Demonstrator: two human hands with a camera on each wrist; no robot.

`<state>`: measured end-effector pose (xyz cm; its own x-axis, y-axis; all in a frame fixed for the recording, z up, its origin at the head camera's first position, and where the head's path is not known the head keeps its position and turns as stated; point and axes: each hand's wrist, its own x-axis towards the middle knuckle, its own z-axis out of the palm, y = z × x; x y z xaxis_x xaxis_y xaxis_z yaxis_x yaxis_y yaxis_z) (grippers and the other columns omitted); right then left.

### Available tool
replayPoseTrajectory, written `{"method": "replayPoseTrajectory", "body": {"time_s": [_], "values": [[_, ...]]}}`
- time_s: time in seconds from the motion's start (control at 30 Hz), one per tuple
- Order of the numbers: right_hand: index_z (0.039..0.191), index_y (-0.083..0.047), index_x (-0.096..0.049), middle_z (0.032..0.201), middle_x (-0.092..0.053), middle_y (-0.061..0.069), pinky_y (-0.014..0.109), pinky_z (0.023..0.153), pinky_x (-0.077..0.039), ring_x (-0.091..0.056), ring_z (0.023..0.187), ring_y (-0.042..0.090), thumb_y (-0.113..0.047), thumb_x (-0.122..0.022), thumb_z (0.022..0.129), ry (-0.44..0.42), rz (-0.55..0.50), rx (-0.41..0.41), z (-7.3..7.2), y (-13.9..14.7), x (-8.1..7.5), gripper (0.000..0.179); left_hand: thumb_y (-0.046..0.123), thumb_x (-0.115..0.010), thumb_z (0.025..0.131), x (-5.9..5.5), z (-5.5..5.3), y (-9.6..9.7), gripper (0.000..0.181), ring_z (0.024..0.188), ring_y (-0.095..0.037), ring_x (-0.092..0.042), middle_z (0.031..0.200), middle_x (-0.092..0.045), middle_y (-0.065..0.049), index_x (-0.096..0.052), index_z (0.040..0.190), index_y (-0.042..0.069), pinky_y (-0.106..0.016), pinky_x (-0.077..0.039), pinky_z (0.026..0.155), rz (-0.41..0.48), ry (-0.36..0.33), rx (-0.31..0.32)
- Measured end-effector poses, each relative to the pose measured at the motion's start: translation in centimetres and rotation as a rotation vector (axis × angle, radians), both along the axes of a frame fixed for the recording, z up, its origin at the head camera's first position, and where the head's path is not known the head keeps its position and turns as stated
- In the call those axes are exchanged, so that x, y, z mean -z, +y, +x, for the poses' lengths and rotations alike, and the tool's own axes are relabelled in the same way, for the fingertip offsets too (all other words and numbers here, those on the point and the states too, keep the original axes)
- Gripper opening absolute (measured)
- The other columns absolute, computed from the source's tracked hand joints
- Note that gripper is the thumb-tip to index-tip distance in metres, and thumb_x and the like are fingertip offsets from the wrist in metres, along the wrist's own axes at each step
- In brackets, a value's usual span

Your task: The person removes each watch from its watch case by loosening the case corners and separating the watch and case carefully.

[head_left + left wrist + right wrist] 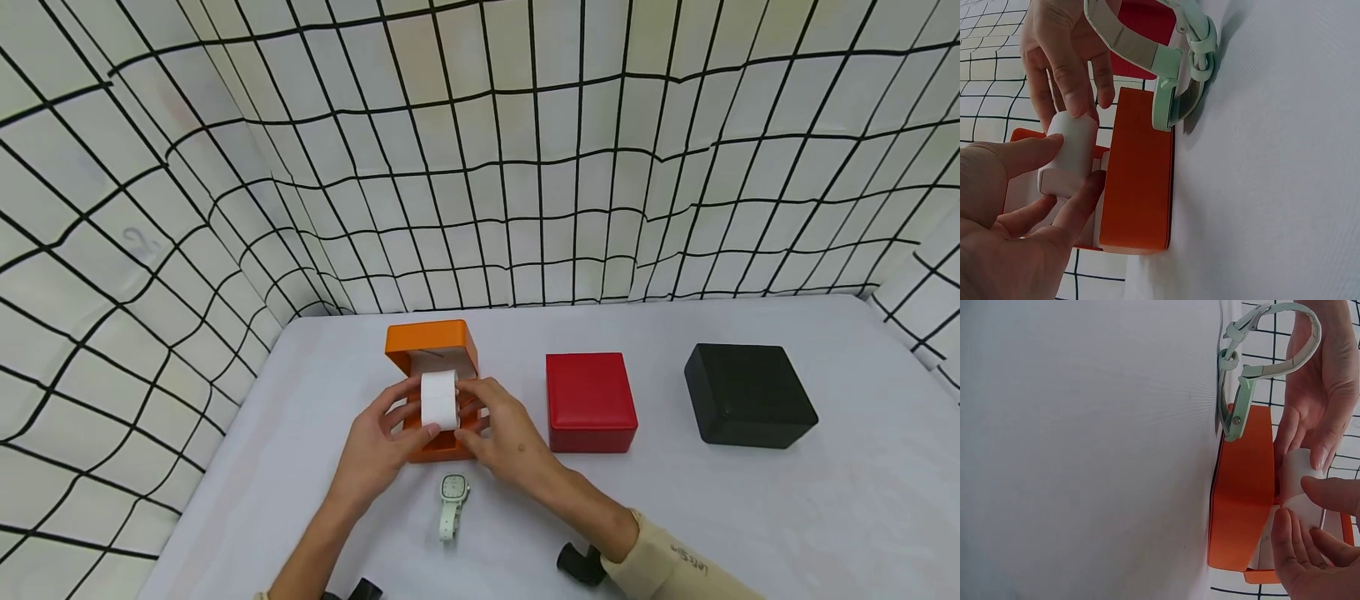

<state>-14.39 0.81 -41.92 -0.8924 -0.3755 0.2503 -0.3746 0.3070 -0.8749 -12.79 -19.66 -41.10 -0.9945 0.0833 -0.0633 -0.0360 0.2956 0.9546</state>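
Observation:
A small white watch cushion (438,400) is pinched between both hands, over the open orange watch box (437,451). My left hand (378,446) holds its left end, thumb on the near side and fingers behind. At the other end, my right hand (506,429) grips it with thumb and fingers. The left wrist view shows the cushion (1069,153) tilted, with the left thumb across it. Just in front of the box lies a pale green watch (453,500), its strap fastened in a loop in the right wrist view.
A closed red box (591,400) stands right of the orange one, and a closed black box (750,396) sits farther right. The white-covered table (300,400) is bordered at the back and left by a black grid (536,167) over white sheeting.

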Motion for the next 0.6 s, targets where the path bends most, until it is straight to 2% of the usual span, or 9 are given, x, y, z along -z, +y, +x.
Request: {"method": "replayPoseTrajectory", "body": {"time_s": [0.17, 0.3, 0.5, 0.6], "values": [[0.139, 0.000, -0.056, 0.121, -0.065, 0.011, 0.037, 0.087, -0.063, -0.066, 0.105, 0.022, 0.001, -0.080, 0.087, 0.013, 0.034, 0.024, -0.24, -0.09, -0.07, 0.057, 0.004, -0.078, 0.092, -0.05, 0.08, 0.18, 0.072, 0.141, -0.037, -0.056, 0.162, -0.043, -0.014, -0.045, 0.155, 0.011, -0.028, -0.060, 0.097, -0.015, -0.002, 0.002], [0.138, -0.001, -0.058, 0.119, -0.066, 0.011, 0.035, 0.086, -0.063, -0.066, 0.102, 0.021, -0.001, -0.082, 0.087, 0.015, 0.052, 0.034, -0.28, -0.15, -0.12, 0.056, 0.003, -0.077, 0.092, -0.05, 0.16, 0.24, 0.073, 0.140, -0.039, -0.057, 0.160, -0.044, -0.016, -0.044, 0.156, 0.009, -0.030, -0.060, 0.098, -0.062, 0.039, 0.009], [0.137, -0.001, -0.059, 0.117, -0.067, 0.010, 0.031, 0.084, -0.063, -0.064, 0.098, 0.019, -0.003, -0.082, 0.087, 0.016, 0.073, 0.040, -0.27, -0.26, -0.22, 0.056, 0.004, -0.080, 0.089, 0.06, 0.38, 0.33, 0.074, 0.133, -0.033, -0.060, 0.150, -0.057, -0.015, -0.046, 0.155, 0.009, -0.032, -0.060, 0.099, -0.221, 0.120, -0.020], [0.137, -0.001, -0.060, 0.117, -0.068, 0.010, 0.030, 0.083, -0.062, -0.064, 0.096, 0.019, -0.004, -0.083, 0.087, 0.011, 0.092, 0.038, -0.26, -0.34, -0.23, 0.055, 0.006, -0.082, 0.088, 0.04, 0.52, 0.35, 0.075, 0.124, -0.030, -0.063, 0.142, -0.063, -0.015, -0.048, 0.154, 0.010, -0.029, -0.062, 0.093, -0.287, 0.125, -0.046]]}}
